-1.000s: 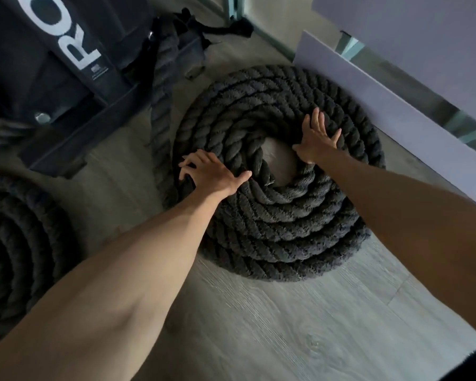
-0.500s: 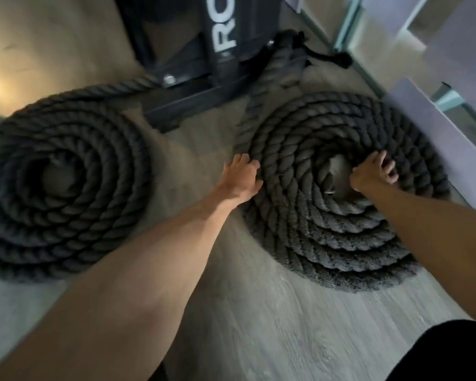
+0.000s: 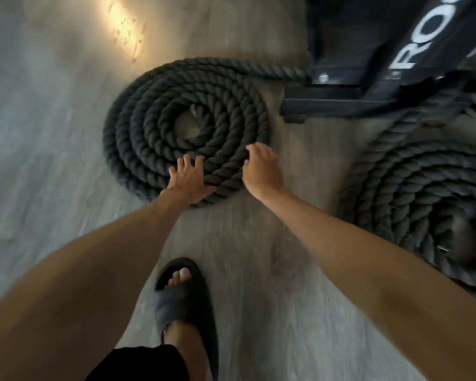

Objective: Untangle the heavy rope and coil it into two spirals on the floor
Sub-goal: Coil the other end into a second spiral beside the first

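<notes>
A thick dark twisted rope lies in two flat spirals on the wood-look floor. The left spiral point(image 3: 154, 116) is in the middle of the head view; its tail runs right toward a black rack base. The right spiral point(image 3: 412, 193) is cut off by the frame's right edge. My left hand point(image 3: 188, 178) rests flat, fingers spread, on the near edge of the left spiral. My right hand point(image 3: 261, 167) hovers at that spiral's near right edge, fingers curled downward, holding nothing that I can see.
A black steel rack base point(image 3: 341, 100) with white lettering stands at the top right, between the two spirals. My foot in a dark slide sandal point(image 3: 182, 298) is planted on the floor below my hands. A bright light patch point(image 3: 127, 26) shows at the top.
My view has swung left from the right spiral to the left one. Both hands left the right spiral and now sit at the left spiral's near edge. My foot has come into view.
</notes>
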